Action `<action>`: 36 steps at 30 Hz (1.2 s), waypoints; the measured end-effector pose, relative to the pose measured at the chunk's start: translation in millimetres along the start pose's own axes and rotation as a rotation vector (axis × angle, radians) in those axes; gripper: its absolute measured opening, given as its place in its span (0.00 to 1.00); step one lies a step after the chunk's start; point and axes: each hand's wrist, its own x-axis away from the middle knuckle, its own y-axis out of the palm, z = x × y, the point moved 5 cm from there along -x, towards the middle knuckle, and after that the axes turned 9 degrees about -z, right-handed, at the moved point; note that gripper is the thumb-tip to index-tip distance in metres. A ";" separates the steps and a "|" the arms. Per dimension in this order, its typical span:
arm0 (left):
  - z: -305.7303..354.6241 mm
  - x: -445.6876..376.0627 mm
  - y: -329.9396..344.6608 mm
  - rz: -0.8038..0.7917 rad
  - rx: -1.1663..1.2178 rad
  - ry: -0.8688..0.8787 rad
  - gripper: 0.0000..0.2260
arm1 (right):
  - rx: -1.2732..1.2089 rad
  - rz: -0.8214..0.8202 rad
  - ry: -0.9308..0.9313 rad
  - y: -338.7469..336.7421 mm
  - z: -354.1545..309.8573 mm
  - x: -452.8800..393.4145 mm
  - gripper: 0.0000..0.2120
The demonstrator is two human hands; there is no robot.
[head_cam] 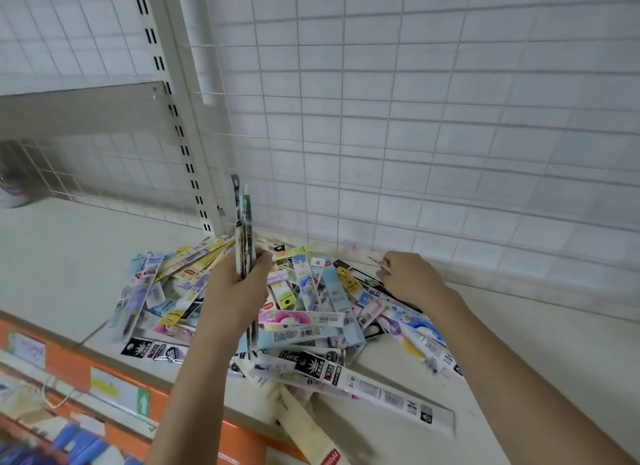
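the left hand (pixel 239 291) grips a bunch of pen packs (pixel 244 222) upright over the pile (pixel 311 312) on the shelf (pixel 69 256). the right hand (pixel 408 277), at the pile's far right edge, seems to pinch a pale pack (pixel 360 251), but it is blurry. the packs look light, thin, bendy and slippery, so hold them round the middle.

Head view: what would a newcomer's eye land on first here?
The jumbled pile of colourful pen packets on the white shelf, mid-frame, stands out first. Next, the left hand grips a bunch of packets upright above the pile, while the right hand reaches to the pile's far right edge. Behind rises a white wire grid.
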 end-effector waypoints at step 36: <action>-19.8 -59.1 77.3 -0.361 -0.675 -0.095 0.07 | -0.094 0.019 0.006 7.4 17.4 44.4 0.14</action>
